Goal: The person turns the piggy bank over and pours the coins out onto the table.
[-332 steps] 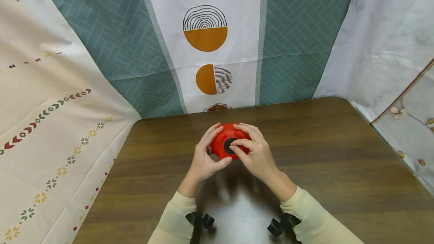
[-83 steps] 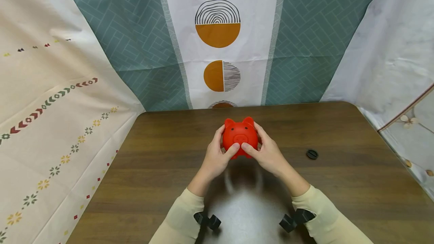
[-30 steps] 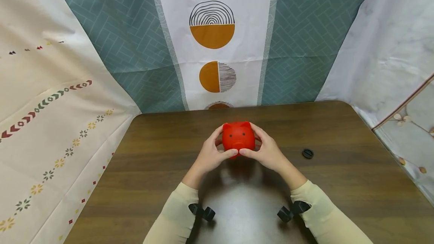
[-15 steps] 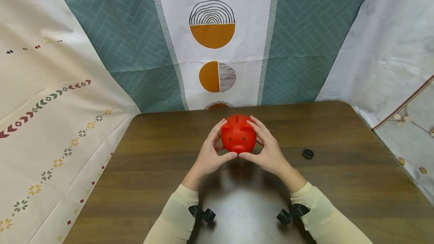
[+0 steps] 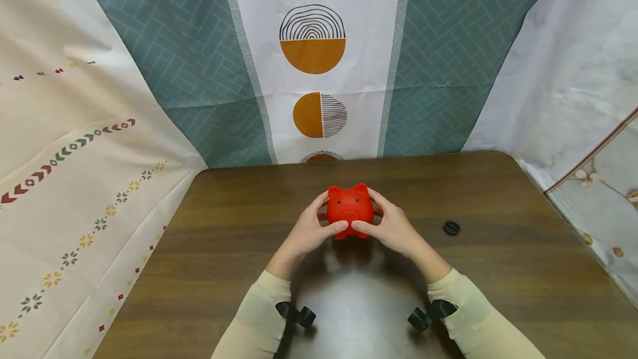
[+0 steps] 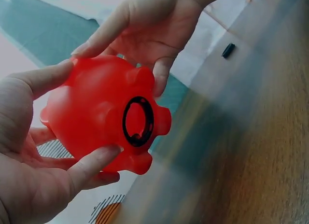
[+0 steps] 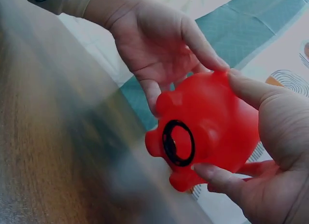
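Observation:
Between both hands a red piggy bank [image 5: 350, 207] is held above the table, its snout toward the head camera. My left hand [image 5: 310, 230] grips one side, and my right hand [image 5: 391, 228] grips the other. Both thumbs press at the snout while the fingers wrap round the sides. From below, the left wrist view shows the stubby feet and a black-ringed round hole [image 6: 138, 121] in the belly, with the red inside visible. The right wrist view shows that same hole's black ring [image 7: 178, 143]. A black slotted plug [image 5: 451, 228] lies on the table, to the right.
The brown wooden table [image 5: 239, 270] runs back to a hanging patterned cloth [image 5: 438, 71]. More cloth hangs at the left and right. Black wrist cameras sit strapped over both cream sleeves [image 5: 261, 314].
Earlier the black plug was in the belly hole, under the right fingers; it now lies on the table. Since half a second ago, the piggy bank has tipped back, face up, its coin slot out of sight.

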### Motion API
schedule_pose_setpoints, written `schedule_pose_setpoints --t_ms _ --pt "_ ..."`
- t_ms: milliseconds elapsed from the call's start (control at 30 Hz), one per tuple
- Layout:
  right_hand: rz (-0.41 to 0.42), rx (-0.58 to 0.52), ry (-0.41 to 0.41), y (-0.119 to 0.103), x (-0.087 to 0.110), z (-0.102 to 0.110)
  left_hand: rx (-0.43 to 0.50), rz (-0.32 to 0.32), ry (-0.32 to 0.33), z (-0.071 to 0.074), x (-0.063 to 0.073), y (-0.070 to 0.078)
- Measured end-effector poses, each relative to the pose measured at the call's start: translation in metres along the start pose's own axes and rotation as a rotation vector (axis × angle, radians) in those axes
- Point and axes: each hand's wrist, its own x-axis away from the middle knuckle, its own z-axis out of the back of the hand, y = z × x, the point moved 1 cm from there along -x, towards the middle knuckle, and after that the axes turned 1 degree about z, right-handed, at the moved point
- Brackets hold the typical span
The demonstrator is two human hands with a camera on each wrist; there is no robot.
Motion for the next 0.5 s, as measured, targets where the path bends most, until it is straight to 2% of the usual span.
schedule_pose_setpoints --t_ms 67,167,233,267,300,433,500 --pt "0.058 0.003 0.025 0.007 -0.002 0.001 0.001 -0.06 0.012 -0.001 0.001 0.003" --pt "0.23 0.057 0.087 0.017 -0.004 0.003 -0.015 -0.225 0.021 -0.002 0.001 0.013" --pt "0.298 0.052 0.117 0.023 -0.006 0.005 -0.03 -0.288 0.023 -0.001 0.0 0.021" --pt "0.29 0.041 0.113 0.024 -0.007 0.006 -0.041 -0.276 0.023 0.0 -0.001 0.024" --pt "0.259 0.013 0.096 0.024 -0.007 0.007 -0.033 -0.237 0.009 0.0 -0.002 0.027" --pt "0.016 -0.091 0.022 0.024 -0.008 0.009 -0.004 0.038 -0.044 0.002 -0.007 0.03" --pt "-0.039 -0.084 0.003 0.024 -0.008 0.01 0.011 0.116 -0.059 0.001 -0.008 0.031"
